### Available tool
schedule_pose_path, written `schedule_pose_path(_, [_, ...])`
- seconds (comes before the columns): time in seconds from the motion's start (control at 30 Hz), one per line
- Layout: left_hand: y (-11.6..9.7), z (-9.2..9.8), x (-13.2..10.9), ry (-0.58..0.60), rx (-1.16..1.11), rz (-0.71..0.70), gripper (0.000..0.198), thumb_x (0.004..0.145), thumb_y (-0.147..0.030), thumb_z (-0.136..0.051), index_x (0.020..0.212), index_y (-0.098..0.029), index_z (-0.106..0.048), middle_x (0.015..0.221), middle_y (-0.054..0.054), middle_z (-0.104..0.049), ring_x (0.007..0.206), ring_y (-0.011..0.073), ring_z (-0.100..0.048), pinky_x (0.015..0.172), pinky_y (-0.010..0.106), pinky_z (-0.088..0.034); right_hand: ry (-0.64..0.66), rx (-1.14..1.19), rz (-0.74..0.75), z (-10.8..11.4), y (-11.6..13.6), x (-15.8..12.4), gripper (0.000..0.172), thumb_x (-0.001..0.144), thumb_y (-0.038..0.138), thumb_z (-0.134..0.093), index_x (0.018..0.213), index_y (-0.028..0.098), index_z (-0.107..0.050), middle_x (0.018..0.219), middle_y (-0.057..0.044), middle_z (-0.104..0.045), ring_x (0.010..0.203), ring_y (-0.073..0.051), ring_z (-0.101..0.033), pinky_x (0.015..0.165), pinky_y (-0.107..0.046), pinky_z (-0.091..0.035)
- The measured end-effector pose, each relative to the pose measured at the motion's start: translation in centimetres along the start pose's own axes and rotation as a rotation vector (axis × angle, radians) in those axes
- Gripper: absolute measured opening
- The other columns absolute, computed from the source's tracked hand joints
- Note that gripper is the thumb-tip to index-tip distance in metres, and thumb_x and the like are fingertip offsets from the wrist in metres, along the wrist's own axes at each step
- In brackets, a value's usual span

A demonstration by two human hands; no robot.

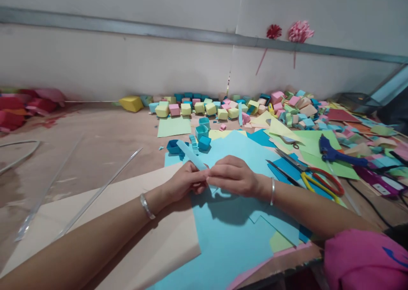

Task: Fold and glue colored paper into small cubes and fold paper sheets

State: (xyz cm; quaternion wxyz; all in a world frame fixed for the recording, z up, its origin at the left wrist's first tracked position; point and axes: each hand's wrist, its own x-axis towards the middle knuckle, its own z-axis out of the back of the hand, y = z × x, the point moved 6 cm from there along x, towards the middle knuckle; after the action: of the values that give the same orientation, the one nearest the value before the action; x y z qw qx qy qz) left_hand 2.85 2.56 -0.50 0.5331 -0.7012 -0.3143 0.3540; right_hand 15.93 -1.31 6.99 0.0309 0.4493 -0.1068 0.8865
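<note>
Between my two hands is a light blue paper strip (191, 155), its free end pointing up and to the left. My left hand (184, 180) is closed, thumb and fingers pinching the strip. My right hand (234, 176) meets it with bent fingers, pinching the strip's near end, which the fingers mostly hide. Beneath both hands spread light blue paper sheets (234, 235). Just beyond the strip stand small blue paper boxes (202, 132), along with a dark blue open one (174, 146) and a folded blue strip (194, 145).
Scissors with red and yellow handles (321, 184) lie right of my right hand, near a blue glue gun (341, 154). Small paper cubes (210, 108) line the wall. Clear glue sticks (102, 192) cross a beige sheet (153, 239) at left. Paper flowers (300, 32) hang above.
</note>
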Motion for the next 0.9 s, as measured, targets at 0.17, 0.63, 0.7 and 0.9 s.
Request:
schedule_pose_path(0.17, [-0.6, -0.1, 0.1, -0.085, -0.026, -0.047, 0.050, 0.076, -0.050, -0.071, 0.049, -0.014, -0.049, 0.043, -0.004, -0.041, 0.042, 0.0053, -0.034, 0.043, 0.022, -0.023, 0.004, -0.014, -0.036, 0.5, 0.8, 0.5, 0.016, 0.094, 0.016, -0.050, 0.084, 0.020, -0.062, 0.097, -0.002, -0.075, 0.101, -0.014, -0.066, 0.087, -0.035, -0.046])
schedule_pose_path(0.63, [-0.4, 1.0, 0.4, -0.255, -0.157, -0.061, 0.043, 0.071, -0.048, -0.076, 0.062, -0.016, -0.048, 0.047, -0.005, -0.048, 0.045, 0.0052, -0.038, 0.046, 0.018, -0.028, 0.125, 0.157, -0.205, -0.4, 1.5, 0.6, 0.015, 0.091, 0.013, -0.040, 0.092, 0.019, -0.054, 0.077, -0.005, -0.067, 0.076, -0.017, -0.062, 0.069, -0.034, -0.045])
schedule_pose_path(0.7, [-0.9, 1.0, 0.2, -0.270, -0.087, -0.099, 0.039, 0.074, -0.047, -0.073, 0.064, -0.015, -0.052, 0.050, -0.004, -0.050, 0.047, 0.0058, -0.041, 0.047, 0.019, -0.031, 0.079, 0.192, -0.328, -0.3, 0.4, 0.1, 0.015, 0.091, 0.013, -0.042, 0.096, 0.020, -0.055, 0.076, -0.004, -0.066, 0.072, -0.016, -0.061, 0.065, -0.031, -0.046])
schedule_pose_path(0.9, [-2.2, 0.8, -0.6, -0.332, 0.090, -0.180, 0.033, 0.080, -0.041, -0.066, 0.062, -0.015, -0.059, 0.057, 0.000, -0.056, 0.053, 0.0081, -0.047, 0.052, 0.021, -0.037, -0.027, 0.287, -0.762, -0.9, -2.9, -2.5, 0.014, 0.092, 0.017, -0.050, 0.103, 0.023, -0.057, 0.076, 0.000, -0.065, 0.061, -0.011, -0.061, 0.056, -0.024, -0.047])
